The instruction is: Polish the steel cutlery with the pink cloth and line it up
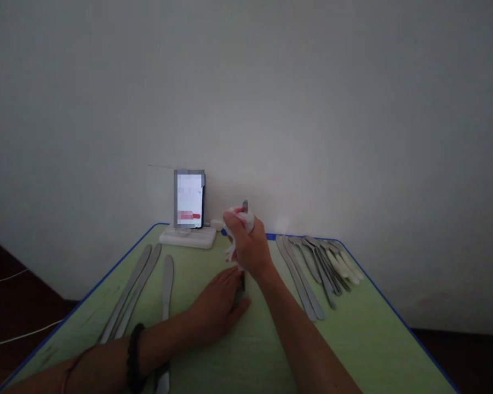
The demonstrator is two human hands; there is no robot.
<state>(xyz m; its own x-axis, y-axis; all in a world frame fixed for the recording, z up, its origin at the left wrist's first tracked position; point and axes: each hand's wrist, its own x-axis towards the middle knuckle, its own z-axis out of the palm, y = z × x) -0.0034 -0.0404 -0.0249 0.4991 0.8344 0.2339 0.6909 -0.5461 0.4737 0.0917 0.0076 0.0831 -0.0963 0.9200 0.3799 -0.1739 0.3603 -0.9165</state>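
A slim piece of metal cutlery stands upright between my hands; most of it is hidden, so its kind cannot be told. My right hand is closed round a crumpled white and pink wipe that wraps the cutlery's upper part. Below it, my left hand is closed about the lower end, its fingers and thumb on either side. Three table knives lie to the left: one knife runs under my left forearm, with a pair of knives farther out.
To the right lie two more knives, several metal spoons and other cutlery, some with pale handles. A lit phone leans on a white stand at the back. The green table has a blue edge and meets a grey wall.
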